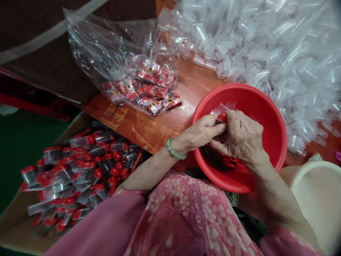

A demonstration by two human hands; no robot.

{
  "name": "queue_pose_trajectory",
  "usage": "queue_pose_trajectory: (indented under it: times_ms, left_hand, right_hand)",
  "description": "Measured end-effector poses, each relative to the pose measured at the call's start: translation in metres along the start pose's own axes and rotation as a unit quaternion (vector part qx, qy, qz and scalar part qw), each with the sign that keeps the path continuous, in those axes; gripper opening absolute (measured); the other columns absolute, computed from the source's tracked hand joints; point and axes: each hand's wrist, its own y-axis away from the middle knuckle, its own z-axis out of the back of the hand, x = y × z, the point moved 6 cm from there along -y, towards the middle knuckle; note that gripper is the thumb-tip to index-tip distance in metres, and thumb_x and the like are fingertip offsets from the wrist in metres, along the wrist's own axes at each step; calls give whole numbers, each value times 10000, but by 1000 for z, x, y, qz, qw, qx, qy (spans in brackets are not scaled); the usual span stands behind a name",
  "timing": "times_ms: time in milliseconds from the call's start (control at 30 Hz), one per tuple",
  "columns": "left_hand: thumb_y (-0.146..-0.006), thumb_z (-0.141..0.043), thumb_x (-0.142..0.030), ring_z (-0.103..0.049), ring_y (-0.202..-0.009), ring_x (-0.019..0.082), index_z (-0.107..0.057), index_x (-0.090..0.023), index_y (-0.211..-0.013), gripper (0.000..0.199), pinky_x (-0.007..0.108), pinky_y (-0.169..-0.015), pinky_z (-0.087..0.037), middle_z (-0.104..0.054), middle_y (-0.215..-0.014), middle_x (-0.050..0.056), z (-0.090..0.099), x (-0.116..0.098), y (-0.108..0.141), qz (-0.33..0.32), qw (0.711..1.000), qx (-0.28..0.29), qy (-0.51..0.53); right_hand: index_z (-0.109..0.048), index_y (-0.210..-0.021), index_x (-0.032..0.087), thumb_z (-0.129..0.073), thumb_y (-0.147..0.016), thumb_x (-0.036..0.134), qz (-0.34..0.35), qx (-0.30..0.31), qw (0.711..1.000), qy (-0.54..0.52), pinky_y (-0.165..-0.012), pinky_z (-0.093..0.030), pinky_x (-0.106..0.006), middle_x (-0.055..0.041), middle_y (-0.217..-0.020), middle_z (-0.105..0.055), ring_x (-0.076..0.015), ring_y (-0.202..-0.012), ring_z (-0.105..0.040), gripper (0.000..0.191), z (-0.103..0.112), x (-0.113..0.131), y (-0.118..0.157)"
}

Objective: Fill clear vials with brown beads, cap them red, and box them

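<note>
Over the red basin, both my hands are closed around a small red-capped container with something dark showing below the cap. My left hand, a green bead bracelet at its wrist, holds it from the left. From the right, my right hand grips its top, and the fingers cover much of it. Dark round beads lie in the basin beneath my hands, with red plastic pieces beside them. Several clear plastic tubes rest at the basin's far side.
A large heap of clear tubes covers the table's right and back. Red printed packets lie in a clear plastic bag on the wooden table. Lower left, a cardboard box holds many red-capped containers. A white tub stands right.
</note>
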Motion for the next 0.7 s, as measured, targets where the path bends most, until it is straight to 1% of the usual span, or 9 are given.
queue_pose_trajectory:
  times_ms: [67, 167, 233, 300, 367, 467, 567, 633, 700]
  left_hand:
    - [-875, -737, -561, -637, -1041, 212, -632, -156, -1020, 443, 350, -971, -509, -682, -1012, 54, 3, 2, -1, -7, 1000, -25, -6]
    - [-922, -709, -485, -641, -1143, 222, -599, -192, -1156, 391, 352, -1027, -510, -688, -1089, 52, 6, 1, -3, -41, 998, -56, -14]
    - [-966, -661, -450, -637, -1186, 218, -582, -211, -1207, 348, 355, -1057, -508, -685, -1121, 43, 7, 0, -3, -62, 995, -69, -38]
    - [-1016, -581, -470, -635, -1187, 209, -605, -204, -1143, 296, 363, -1083, -500, -680, -1111, 39, 9, -3, -3, -85, 988, -88, -91]
    - [-1045, -495, -543, -640, -1139, 203, -622, -188, -992, 381, 373, -1074, -507, -673, -1034, 44, 9, -8, -2, -113, 975, -113, -155]
    - [-1016, -427, -670, -638, -928, 183, -576, -194, -811, 540, 361, -908, -555, -613, -847, 37, 10, -12, -1, -132, 952, -166, -221]
    - [-956, -389, -761, -522, -679, 143, -518, -209, -714, 616, 323, -667, -505, -512, -697, 8, 11, -10, 1, -126, 936, -221, -244]
    - [-932, -377, -789, -447, -616, 131, -485, -210, -672, 644, 313, -598, -442, -466, -646, -3, 11, -11, 2, -134, 926, -241, -256]
    - [-936, -390, -782, -432, -616, 128, -472, -206, -659, 644, 309, -598, -416, -456, -643, -5, 11, -12, 2, -152, 922, -243, -261]
  right_hand:
    - [-532, -1221, 94, -478, -935, 593, -16, 26, 1000, -6, -647, -453, -378, -151, -933, -639, -281, -827, -615, 577, -3, -1, 0]
    - [-424, -1381, 65, -438, -960, 588, -23, 72, 997, -34, -643, -456, -369, -216, -1132, -627, -316, -969, -625, 672, -9, -4, -1]
    - [-387, -1423, 83, -419, -978, 581, -24, 101, 994, -46, -624, -440, -350, -216, -1184, -611, -319, -997, -621, 669, -13, -6, -2]
    - [-419, -1389, 103, -406, -984, 596, -33, 121, 991, -51, -622, -432, -340, -204, -1168, -614, -315, -982, -616, 638, -17, -7, -4]
    - [-464, -1327, 101, -396, -978, 631, -40, 135, 989, -51, -631, -435, -343, -211, -1153, -618, -323, -978, -607, 638, -19, -5, -6]
    - [-488, -1297, 80, -388, -970, 655, -32, 151, 987, -46, -646, -445, -360, -236, -1177, -615, -341, -1004, -595, 669, -19, 0, -9]
    - [-498, -1299, 73, -391, -967, 639, -17, 153, 987, -38, -652, -449, -374, -234, -1179, -617, -332, -972, -596, 665, -16, 6, -11]
    - [-510, -1284, 78, -403, -963, 623, -18, 156, 987, -31, -639, -444, -376, -223, -1153, -620, -317, -920, -598, 641, -14, 8, -11]
    - [-518, -1255, 84, -429, -957, 606, -26, 154, 987, -29, -624, -440, -374, -212, -1121, -617, -305, -878, -593, 608, -12, 9, -10]
